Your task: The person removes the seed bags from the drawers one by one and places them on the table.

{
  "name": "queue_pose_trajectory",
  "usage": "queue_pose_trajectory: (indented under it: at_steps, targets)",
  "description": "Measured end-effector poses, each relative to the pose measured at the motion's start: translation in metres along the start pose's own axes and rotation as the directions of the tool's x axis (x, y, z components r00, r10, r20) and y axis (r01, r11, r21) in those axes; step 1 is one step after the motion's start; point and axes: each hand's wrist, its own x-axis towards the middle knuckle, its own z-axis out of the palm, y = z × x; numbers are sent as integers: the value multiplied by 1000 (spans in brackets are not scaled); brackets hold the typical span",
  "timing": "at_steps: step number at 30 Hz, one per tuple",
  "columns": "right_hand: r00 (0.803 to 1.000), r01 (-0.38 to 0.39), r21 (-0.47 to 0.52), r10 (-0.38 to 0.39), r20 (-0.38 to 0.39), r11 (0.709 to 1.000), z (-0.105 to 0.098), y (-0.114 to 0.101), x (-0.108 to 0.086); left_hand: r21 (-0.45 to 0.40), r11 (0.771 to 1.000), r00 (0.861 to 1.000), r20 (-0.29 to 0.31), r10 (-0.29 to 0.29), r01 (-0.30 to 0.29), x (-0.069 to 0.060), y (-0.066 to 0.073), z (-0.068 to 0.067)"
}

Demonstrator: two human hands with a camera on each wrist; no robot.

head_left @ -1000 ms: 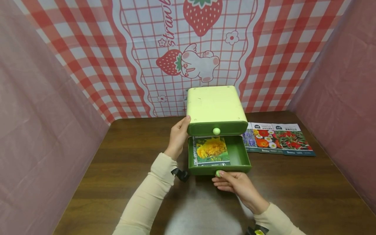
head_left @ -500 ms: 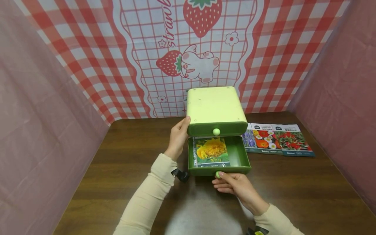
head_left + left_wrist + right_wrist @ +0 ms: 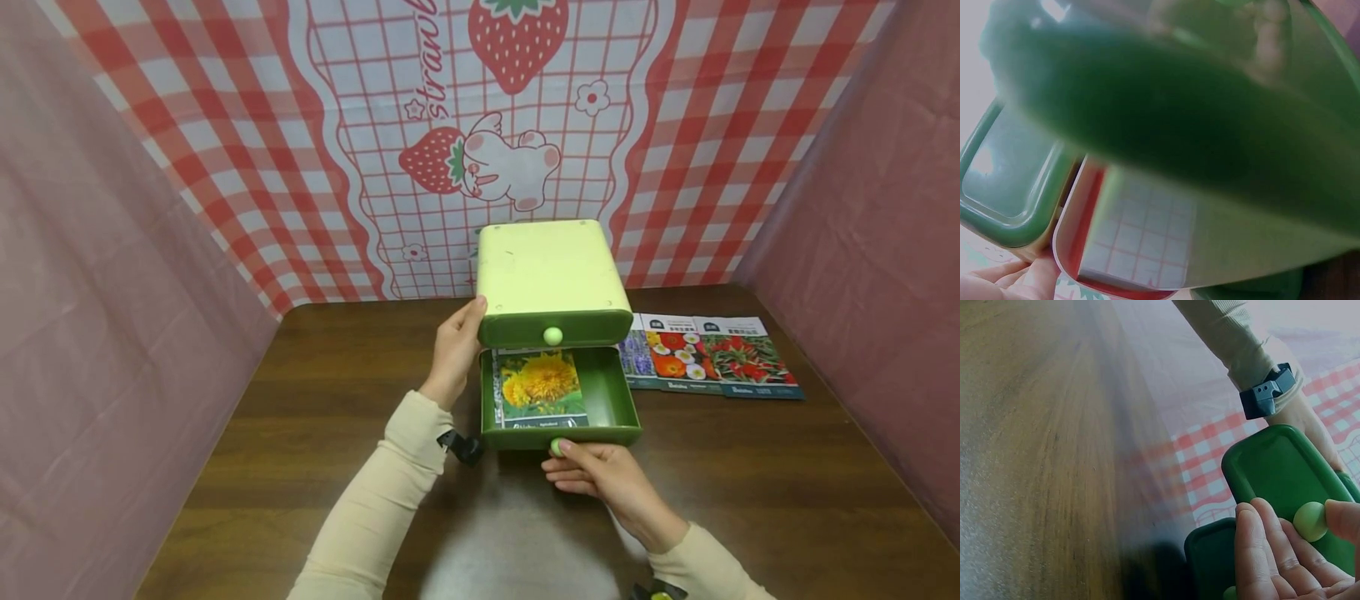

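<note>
Green drawer (image 3: pixel 609 392): my right grip (image 3: pixel 606 477) pinches its knob (image 3: pixel 556 447); my left grip (image 3: pixel 453 348) presses, unclenched, against the cabinet (image 3: pixel 551 265). I should slide straight, bracing firmly.

The cabinet casing (image 3: pixel 553 267) looks smooth with a soft sheen, whether plastic or painted metal cannot be told. The lower drawer (image 3: pixel 609 392) is smooth and glossy, its round knob (image 3: pixel 1310 521) satiny. The marigold-like flower packet (image 3: pixel 542 385) appears to be printed, lightly shiny paper. The tabletop (image 3: pixel 352 425) shows polished wood grain; the gingham backdrop (image 3: pixel 247 167) and creased side drapes (image 3: pixel 97 292) are matt cloth.
</note>
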Motion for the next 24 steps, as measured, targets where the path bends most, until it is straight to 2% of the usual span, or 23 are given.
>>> queue_pose_trajectory:
  at_steps: [8, 14, 19, 24]
  targets:
    - [1000, 1, -27, -1, 24, 1000, 0, 0, -3, 4, 1000, 1000, 9, -8, 8, 1, 0, -1]
    - [997, 5, -95, 3, 83, 995, -9, -6, -6, 4, 1000, 1000, 10, -3, 3, 0, -1, -1]
    - [992, 56, -124, -40, 124, 991, -17, -14, -14, 8, 1000, 1000, 2, 2, -2, 0, 0, 0]
    - [981, 149, -157, -126, 151, 976, -20, -28, -23, 7, 1000, 1000, 4, 1, -1, 0, 0, 0]
